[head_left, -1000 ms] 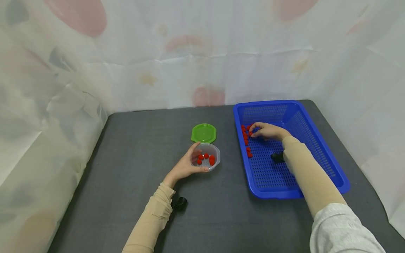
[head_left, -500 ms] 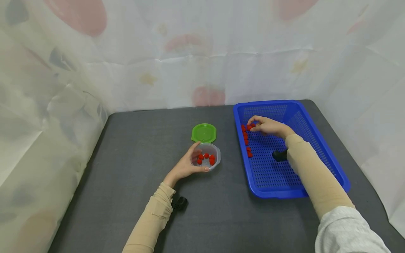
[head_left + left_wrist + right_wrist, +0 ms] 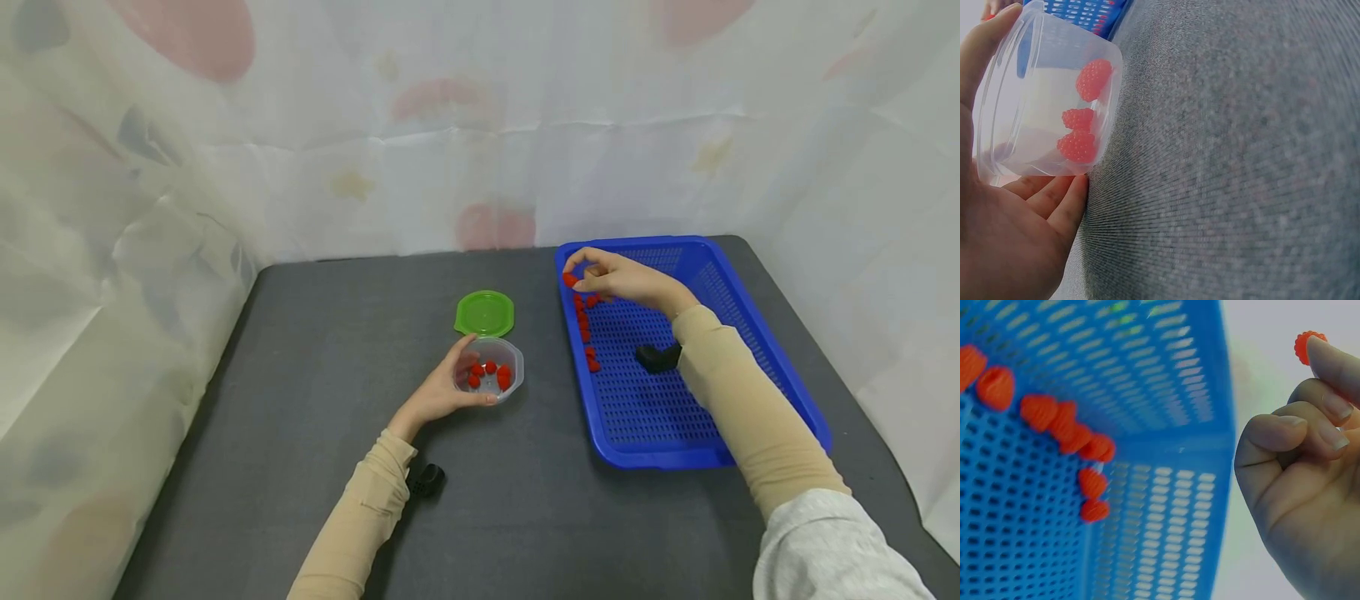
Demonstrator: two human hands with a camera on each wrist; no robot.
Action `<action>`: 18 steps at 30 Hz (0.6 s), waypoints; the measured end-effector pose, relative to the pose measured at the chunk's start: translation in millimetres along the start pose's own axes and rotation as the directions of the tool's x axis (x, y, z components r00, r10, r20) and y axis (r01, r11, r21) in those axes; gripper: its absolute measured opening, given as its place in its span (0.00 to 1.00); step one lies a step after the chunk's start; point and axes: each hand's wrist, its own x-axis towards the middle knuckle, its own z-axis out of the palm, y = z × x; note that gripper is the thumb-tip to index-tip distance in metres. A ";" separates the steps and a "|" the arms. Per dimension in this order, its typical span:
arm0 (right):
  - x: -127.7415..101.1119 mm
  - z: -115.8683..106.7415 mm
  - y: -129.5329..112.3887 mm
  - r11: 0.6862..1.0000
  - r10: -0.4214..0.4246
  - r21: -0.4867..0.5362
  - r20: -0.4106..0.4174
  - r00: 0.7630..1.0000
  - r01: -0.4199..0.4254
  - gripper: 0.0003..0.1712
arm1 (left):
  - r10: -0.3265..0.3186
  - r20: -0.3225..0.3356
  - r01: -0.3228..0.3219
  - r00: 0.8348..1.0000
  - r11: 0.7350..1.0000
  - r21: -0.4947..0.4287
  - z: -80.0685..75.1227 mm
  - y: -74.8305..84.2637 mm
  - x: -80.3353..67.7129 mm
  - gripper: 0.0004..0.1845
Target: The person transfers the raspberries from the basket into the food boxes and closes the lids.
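Observation:
My left hand (image 3: 442, 390) holds a clear plastic tub (image 3: 512, 358), fingers on one side and thumb on the other. Several red raspberries (image 3: 1094, 80) lie on the tub's bottom. Over the far left corner of a blue basket (image 3: 652, 460), my right hand (image 3: 626, 277) pinches one raspberry (image 3: 1307, 347) between thumb and finger; its other fingers are curled in. More raspberries (image 3: 1038, 412) lie in a line along the basket's left wall, with a couple near the far corner.
A green lid (image 3: 484, 313) lies flat on the dark grey table (image 3: 315, 375), just behind the tub. Patterned white sheeting (image 3: 420, 183) hangs behind and on both sides of the table.
My right hand has moved up and toward the basket's far left corner, lifting a raspberry from the others. My left hand and the tub have stayed in place.

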 end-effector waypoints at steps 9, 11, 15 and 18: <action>3.7 11.8 -27.7 0.997 -0.068 -0.027 0.081 0.994 0.070 0.16 | 0.027 -0.028 -0.027 0.999 1.000 0.013 3.9 -25.6 14.5 0.57; 5.5 16.2 -34.0 0.996 -0.086 -0.026 0.097 0.992 0.088 0.16 | 0.022 -0.031 -0.022 0.999 1.000 0.006 4.1 -26.5 14.0 0.57; 10.7 25.3 -43.3 0.992 -0.119 -0.016 0.128 0.985 0.122 0.16 | 0.014 -0.030 -0.014 0.999 1.000 0.004 4.0 -26.6 13.5 0.57; 16.3 32.5 -48.8 0.989 -0.141 -0.011 0.157 0.977 0.145 0.17 | 0.017 -0.031 -0.017 0.999 1.000 0.008 4.0 -26.9 14.2 0.57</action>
